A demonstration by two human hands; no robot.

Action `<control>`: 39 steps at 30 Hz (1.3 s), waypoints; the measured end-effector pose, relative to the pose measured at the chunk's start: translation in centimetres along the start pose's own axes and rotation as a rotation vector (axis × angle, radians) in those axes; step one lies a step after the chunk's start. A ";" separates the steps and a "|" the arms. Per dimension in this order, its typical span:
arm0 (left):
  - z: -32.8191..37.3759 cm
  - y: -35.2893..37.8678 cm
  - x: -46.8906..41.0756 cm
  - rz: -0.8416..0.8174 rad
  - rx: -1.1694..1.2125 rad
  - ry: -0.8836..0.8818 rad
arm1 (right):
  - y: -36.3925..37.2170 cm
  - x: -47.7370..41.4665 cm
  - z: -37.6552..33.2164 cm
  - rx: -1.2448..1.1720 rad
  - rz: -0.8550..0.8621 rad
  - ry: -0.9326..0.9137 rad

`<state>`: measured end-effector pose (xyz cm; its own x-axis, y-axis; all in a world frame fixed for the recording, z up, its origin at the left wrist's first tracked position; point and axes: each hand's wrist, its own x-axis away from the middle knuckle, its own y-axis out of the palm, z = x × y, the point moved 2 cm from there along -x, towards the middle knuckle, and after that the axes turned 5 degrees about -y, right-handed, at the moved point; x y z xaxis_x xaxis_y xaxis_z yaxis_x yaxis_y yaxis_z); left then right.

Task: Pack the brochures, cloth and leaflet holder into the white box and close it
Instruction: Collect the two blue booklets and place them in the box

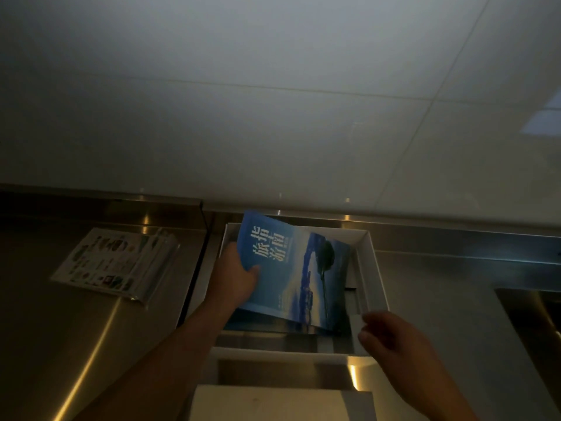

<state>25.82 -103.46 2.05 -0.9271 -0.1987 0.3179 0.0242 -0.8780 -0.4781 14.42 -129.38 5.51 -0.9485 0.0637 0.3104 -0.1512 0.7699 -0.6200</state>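
Observation:
An open white box [372,268] sits on a steel counter against the back wall. My left hand [233,278] grips a blue brochure [291,268] by its left edge and holds it tilted over the inside of the box. Dark brochure edges show beneath it at the front of the box. My right hand [391,338] hovers at the box's front right corner with fingers loosely curled and nothing in it. The clear leaflet holder [118,264], with a printed sheet in it, lies flat on the counter to the left. No cloth is visible.
A white lid or flat board [273,402] lies at the near edge of the counter, in front of the box. A sink basin [534,317] opens at the right. A seam in the steel counter [194,278] runs between holder and box. A tiled wall rises behind.

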 end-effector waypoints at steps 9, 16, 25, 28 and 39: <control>-2.1 2.0 1.5 0.067 -0.616 0.153 | 1.2 0.3 0.5 0.099 0.072 -0.067; -2.1 3.6 1.0 -0.003 -0.823 -0.023 | 2.2 0.9 -0.1 0.251 0.116 -0.120; -2.6 6.4 1.1 -0.455 -1.071 0.431 | 3.1 0.7 0.1 0.319 0.161 -0.167; -3.8 6.3 0.6 -0.511 -1.246 0.528 | 3.5 0.6 0.1 0.359 0.159 -0.197; -2.2 4.0 1.0 -0.456 -1.199 0.454 | 4.8 0.3 -0.1 0.485 0.281 -0.234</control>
<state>24.21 -106.21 -1.36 -0.8114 0.3685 0.4537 -0.4366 0.1340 -0.8896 13.40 -125.61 2.72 -0.9982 0.0386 -0.0451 0.0560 0.3632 -0.9300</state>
